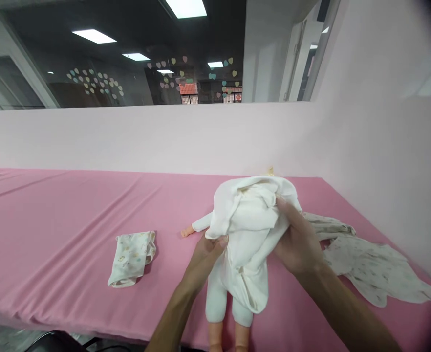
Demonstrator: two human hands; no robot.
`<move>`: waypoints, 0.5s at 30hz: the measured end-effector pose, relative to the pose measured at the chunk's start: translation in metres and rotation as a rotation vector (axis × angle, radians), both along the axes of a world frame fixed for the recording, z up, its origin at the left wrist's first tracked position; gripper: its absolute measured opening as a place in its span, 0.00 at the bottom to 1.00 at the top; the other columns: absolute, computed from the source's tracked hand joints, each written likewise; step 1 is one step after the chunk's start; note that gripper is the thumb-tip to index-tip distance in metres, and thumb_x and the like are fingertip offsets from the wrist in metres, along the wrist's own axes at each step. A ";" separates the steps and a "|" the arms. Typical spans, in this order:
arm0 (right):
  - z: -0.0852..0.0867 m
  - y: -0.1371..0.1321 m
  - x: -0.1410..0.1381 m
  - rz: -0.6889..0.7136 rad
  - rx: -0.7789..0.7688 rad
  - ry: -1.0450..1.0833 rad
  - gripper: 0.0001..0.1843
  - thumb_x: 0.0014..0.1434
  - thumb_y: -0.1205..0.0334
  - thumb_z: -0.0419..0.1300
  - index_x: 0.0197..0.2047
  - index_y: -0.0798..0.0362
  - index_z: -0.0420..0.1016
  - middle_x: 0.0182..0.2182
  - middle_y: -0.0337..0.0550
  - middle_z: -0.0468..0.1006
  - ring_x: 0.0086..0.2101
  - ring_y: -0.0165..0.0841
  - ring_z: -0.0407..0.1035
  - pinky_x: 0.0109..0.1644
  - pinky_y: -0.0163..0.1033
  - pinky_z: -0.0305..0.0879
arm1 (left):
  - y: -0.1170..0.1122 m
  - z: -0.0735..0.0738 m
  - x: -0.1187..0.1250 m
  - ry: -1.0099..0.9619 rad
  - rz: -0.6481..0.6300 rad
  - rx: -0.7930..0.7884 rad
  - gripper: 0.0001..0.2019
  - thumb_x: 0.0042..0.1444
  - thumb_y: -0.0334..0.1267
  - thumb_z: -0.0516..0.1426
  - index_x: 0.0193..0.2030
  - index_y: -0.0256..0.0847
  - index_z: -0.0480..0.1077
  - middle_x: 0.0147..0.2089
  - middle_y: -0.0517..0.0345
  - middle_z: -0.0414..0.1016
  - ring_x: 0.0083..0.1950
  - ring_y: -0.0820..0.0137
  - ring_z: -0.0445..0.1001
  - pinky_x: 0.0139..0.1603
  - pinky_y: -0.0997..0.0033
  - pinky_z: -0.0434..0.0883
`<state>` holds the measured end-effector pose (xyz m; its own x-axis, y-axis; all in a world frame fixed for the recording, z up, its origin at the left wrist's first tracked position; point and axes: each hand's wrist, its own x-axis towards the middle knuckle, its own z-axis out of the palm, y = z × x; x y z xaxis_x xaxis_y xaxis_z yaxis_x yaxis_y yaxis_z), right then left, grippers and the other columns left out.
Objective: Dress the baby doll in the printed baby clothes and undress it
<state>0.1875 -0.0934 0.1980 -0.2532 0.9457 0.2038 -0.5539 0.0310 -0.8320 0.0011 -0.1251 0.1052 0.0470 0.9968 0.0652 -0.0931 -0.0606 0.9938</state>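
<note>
A bunched white cloth garment [254, 220] hangs between my two hands, held above a baby doll [216, 298]. My left hand [210, 252] pinches its lower left edge. On the other side, my right hand [298, 239] grips it, with the thumb on top of the folds and the other fingers behind. The doll lies on its back in white clothing, legs toward me. One doll arm stretches out to the left; its head and most of its torso are hidden behind the cloth.
The pink-covered table [72, 210] runs along a white wall with a window above. A folded printed cloth [132, 259] lies to the left. Spread printed baby clothes [380, 266] lie at the right, near the side wall. A black chair [56, 342] stands at the front left edge.
</note>
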 end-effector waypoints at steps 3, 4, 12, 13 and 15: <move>-0.003 0.002 0.011 -0.058 0.003 -0.007 0.23 0.61 0.46 0.59 0.56 0.47 0.73 0.45 0.43 0.80 0.47 0.41 0.74 0.51 0.43 0.72 | 0.017 -0.005 -0.001 -0.233 -0.194 -0.089 0.25 0.61 0.48 0.58 0.63 0.44 0.66 0.60 0.48 0.72 0.64 0.54 0.67 0.63 0.55 0.67; -0.005 0.003 0.015 -0.079 -0.003 -0.004 0.23 0.61 0.46 0.59 0.55 0.47 0.74 0.45 0.43 0.80 0.47 0.41 0.74 0.50 0.43 0.72 | 0.019 -0.007 0.000 -0.283 -0.227 -0.115 0.24 0.60 0.47 0.59 0.62 0.45 0.66 0.59 0.48 0.73 0.64 0.55 0.68 0.62 0.56 0.67; -0.047 0.013 0.066 -0.276 -0.209 -0.104 0.18 0.58 0.49 0.63 0.49 0.47 0.76 0.42 0.41 0.82 0.41 0.43 0.77 0.43 0.45 0.75 | 0.022 0.022 0.003 -0.408 -0.371 0.024 0.19 0.61 0.46 0.58 0.55 0.41 0.72 0.56 0.47 0.74 0.60 0.54 0.70 0.59 0.53 0.70; -0.051 0.013 0.069 -0.290 -0.226 -0.102 0.17 0.57 0.50 0.63 0.47 0.47 0.76 0.40 0.40 0.82 0.40 0.43 0.77 0.43 0.45 0.75 | 0.021 0.026 0.006 -0.390 -0.398 0.027 0.18 0.61 0.45 0.58 0.55 0.41 0.72 0.55 0.47 0.75 0.58 0.53 0.72 0.56 0.52 0.71; -0.054 0.011 0.071 -0.296 -0.244 -0.075 0.16 0.57 0.50 0.63 0.45 0.49 0.77 0.38 0.41 0.82 0.39 0.44 0.77 0.43 0.45 0.74 | 0.019 0.027 0.018 -0.330 -0.509 -0.017 0.17 0.60 0.42 0.59 0.53 0.39 0.73 0.52 0.45 0.76 0.54 0.52 0.74 0.50 0.54 0.73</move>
